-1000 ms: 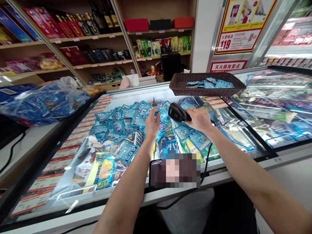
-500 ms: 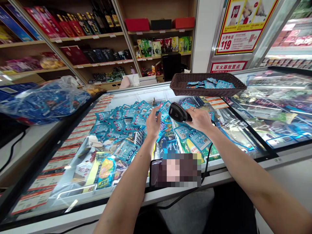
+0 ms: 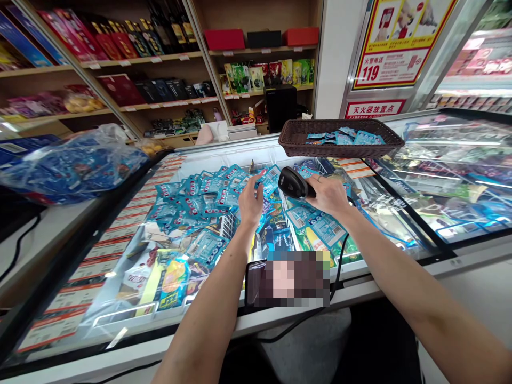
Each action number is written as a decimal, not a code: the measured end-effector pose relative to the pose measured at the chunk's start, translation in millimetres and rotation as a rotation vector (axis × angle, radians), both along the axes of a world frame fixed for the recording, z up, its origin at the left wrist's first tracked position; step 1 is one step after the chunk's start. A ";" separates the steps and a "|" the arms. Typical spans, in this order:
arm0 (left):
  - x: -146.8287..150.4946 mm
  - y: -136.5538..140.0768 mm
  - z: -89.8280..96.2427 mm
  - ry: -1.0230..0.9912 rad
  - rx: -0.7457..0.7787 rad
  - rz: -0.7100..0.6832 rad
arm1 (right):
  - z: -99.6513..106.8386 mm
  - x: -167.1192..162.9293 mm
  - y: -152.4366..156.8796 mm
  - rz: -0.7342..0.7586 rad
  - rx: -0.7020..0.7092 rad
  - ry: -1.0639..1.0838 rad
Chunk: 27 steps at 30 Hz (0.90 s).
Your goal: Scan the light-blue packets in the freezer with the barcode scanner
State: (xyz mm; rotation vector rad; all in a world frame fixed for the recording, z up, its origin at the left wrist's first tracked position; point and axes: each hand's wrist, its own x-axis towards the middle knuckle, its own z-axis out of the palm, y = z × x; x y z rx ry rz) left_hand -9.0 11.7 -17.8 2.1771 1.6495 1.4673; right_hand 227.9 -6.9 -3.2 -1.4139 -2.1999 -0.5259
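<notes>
Inside wicker basket (image 3: 340, 149), at far rim of chest freezer (image 3: 136, 356): blue sachets (image 3: 364, 138). Across freezer: heaped sachets (image 3: 200, 194). Held in right hand (image 3: 330, 196), above sachets: black scanner (image 3: 294, 184). At heap: left hand (image 3: 251, 201), fingers extended, grip unclear. Behind: stocked shelves (image 3: 256, 52).

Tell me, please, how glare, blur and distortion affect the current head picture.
Head view: white reflections streak the freezer glass at right; the plastic bag at left looks soft, while the scanner in the right hand is clearer. Head view again: the left shelf post slants, likely lens distortion; square blocks cover much of the phone.
</notes>
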 end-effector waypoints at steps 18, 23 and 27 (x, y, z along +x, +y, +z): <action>-4.9 3.0 -0.7 0.023 -0.011 0.093 | 2.6 -1.6 -1.3 0.050 0.037 -0.009; -5.2 3.7 -0.9 0.030 -0.004 0.098 | 2.1 -1.4 -1.7 0.069 0.077 0.003; -5.5 4.6 -1.7 0.038 0.016 0.089 | 2.3 -1.4 -2.2 0.084 0.085 0.010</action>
